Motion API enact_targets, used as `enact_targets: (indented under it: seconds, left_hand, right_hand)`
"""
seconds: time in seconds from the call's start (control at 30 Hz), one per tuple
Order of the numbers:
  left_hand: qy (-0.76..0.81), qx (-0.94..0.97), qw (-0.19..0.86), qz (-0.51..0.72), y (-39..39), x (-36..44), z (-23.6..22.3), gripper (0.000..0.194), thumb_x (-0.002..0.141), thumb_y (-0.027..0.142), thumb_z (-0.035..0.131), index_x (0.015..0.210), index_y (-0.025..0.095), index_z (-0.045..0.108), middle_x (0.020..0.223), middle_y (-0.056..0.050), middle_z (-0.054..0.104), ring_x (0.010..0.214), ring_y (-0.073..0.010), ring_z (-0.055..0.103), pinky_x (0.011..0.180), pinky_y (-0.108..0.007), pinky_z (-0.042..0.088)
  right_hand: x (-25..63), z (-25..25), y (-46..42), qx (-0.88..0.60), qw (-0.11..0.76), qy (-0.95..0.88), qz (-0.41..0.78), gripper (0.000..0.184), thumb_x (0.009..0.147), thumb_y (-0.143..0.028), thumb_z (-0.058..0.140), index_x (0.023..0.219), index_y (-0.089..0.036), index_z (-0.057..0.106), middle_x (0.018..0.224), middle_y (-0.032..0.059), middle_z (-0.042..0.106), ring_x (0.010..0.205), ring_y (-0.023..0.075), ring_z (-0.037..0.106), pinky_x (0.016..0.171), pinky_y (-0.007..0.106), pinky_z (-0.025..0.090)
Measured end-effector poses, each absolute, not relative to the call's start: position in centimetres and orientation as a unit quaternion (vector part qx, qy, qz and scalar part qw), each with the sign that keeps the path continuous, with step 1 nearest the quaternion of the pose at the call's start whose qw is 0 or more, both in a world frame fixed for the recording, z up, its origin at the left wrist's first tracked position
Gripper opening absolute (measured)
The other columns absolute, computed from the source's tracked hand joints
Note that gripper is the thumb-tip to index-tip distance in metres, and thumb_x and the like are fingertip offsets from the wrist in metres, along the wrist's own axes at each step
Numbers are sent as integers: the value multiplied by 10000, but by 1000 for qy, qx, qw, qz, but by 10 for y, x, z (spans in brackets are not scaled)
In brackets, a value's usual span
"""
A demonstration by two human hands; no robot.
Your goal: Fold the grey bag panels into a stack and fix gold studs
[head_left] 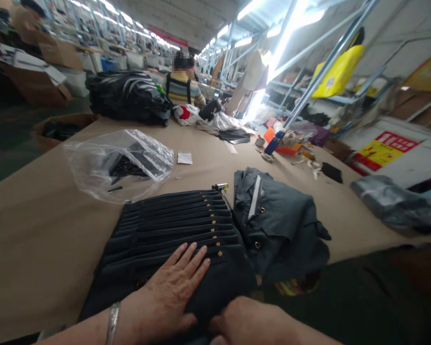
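Dark navy cloth pieces (179,215) lie overlapped in a stepped stack on the table before me, with a row of small brass-coloured fittings (212,230) along their right part. My left hand (175,282) rests flat on the nearest piece, fingers stretched out. At the bottom of the view my right hand (249,321) is curled at the near edge of that cloth, its fingertips partly hidden. Between the stack and a heap of grey-green fabric (280,220) with metal eyelets lies a hammer (221,187) with a yellow-tipped head.
A clear plastic bag (89,167) holding black parts lies to the left. Behind it are a small white packet (184,158) and a large dark bundle (129,98). Scraps and an orange box (287,147) stand at the back right. A person (183,86) sits beyond the table.
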State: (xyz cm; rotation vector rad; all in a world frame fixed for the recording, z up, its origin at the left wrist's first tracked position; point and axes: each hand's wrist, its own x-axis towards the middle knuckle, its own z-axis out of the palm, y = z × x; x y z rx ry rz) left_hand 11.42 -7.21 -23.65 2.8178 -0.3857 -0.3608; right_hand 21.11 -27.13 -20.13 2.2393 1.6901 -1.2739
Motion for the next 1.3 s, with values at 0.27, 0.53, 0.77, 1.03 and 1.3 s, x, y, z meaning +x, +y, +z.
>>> enact_targets:
  seconds: [0.27,0.53,0.77,1.03,1.3]
  left_hand:
    - [-68,979,109,-157,-92,118,-246,905,649,199,542,1487,191,200,1533,-120,-15,1389,-370,-54,1125,-620,47]
    - [-64,977,107,-175,-93,121,-248,888,675,226,568,1486,218,207,1538,-112,16,1393,-374,-17,1114,-641,66]
    - [-63,979,104,-163,-83,126,-244,872,708,282,588,1487,236,198,1545,-100,11,1401,-361,-27,1122,-627,51]
    - [-83,983,91,-134,-68,128,-250,932,683,261,602,1494,256,143,1551,-89,-30,1409,-342,-47,1138,-594,16]
    - [-73,980,109,-149,-63,125,-239,954,689,254,597,1496,272,89,1552,-69,-50,1416,-322,-56,1151,-568,35]
  right_hand:
    - [351,-152,-254,820,-134,519,-201,283,962,-216,395,1088,-176,645,995,37,674,867,135,621,801,202,465]
    - [489,-183,-266,849,105,513,-75,479,789,1,464,1162,-233,652,1148,88,591,1090,235,504,927,307,428]
    - [513,-190,-270,808,125,566,-107,608,664,-42,555,1236,-238,615,1409,88,419,1234,312,412,1016,393,391]
    - [522,-189,-260,784,151,592,-108,450,762,-55,517,1162,-212,653,1300,84,532,1161,270,465,994,361,394]
    - [514,-189,-257,729,201,648,-92,405,818,-22,511,1182,-169,613,1235,111,563,1169,227,465,958,307,401]
